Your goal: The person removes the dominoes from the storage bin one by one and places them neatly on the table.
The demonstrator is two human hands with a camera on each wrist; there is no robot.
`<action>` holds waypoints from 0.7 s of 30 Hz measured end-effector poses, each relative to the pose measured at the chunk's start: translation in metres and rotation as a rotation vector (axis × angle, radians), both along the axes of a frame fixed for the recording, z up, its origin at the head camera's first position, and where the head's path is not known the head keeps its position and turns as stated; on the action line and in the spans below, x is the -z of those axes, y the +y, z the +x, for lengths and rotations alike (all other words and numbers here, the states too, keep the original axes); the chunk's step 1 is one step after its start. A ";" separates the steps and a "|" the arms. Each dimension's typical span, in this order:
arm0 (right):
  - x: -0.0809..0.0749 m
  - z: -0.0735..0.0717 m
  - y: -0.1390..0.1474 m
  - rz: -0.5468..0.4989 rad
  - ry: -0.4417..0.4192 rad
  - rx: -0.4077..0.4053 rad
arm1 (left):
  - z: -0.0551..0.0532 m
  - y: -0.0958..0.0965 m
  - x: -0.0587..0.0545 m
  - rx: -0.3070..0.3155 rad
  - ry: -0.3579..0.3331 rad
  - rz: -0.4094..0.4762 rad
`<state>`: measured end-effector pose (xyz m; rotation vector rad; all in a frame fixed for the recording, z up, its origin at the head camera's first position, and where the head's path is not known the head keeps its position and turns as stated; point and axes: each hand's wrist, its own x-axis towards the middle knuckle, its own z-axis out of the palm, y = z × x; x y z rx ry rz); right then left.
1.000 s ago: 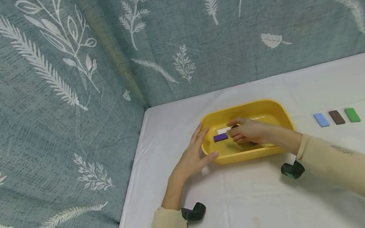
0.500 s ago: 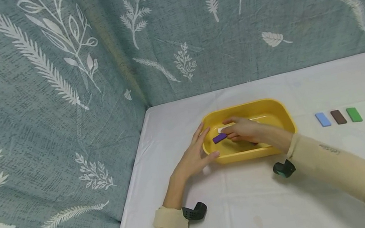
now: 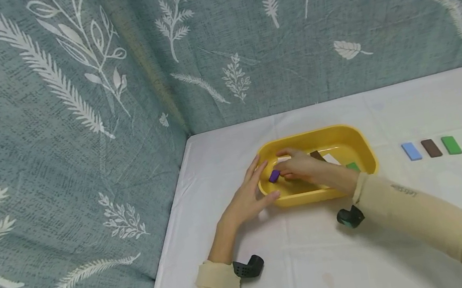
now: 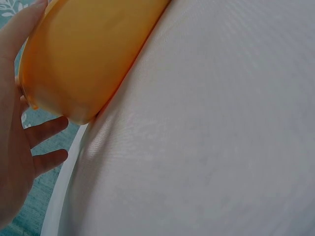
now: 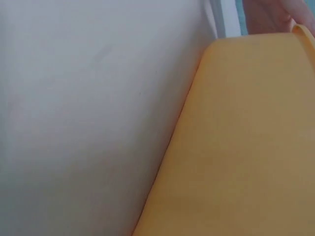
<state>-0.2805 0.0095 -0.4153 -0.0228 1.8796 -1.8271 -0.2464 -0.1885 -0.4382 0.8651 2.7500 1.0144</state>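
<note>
Pinching purple block (image 3: pixel 274 176), right hand (image 3: pixel 306 167), sleeve lettering (image 3: pixel 403 190) blurred

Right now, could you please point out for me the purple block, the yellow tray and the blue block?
Purple block (image 3: pixel 274 176): head view, middle of its visible part.
Yellow tray (image 3: pixel 307 198): head view, outside of its near wall.
Blue block (image 3: pixel 411 151): head view, middle of its top.

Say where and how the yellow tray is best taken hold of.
Probably by the rim at both short ends, one hand from each side. The yellow tray is oblong with raised walls, and blocks lie inside, so holding both ends should keep it level. The left hand is at the left end; the right forearm crosses the near right corner and should move first.
</note>
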 end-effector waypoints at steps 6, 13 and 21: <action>0.001 0.001 -0.007 -0.019 -0.008 0.033 | 0.000 0.000 0.000 0.000 0.002 0.002; 0.000 0.005 -0.010 -0.115 -0.071 -0.004 | 0.000 -0.001 -0.001 0.007 0.001 0.002; -0.001 0.009 -0.011 -0.122 -0.079 -0.041 | 0.001 -0.004 0.001 0.007 -0.006 -0.002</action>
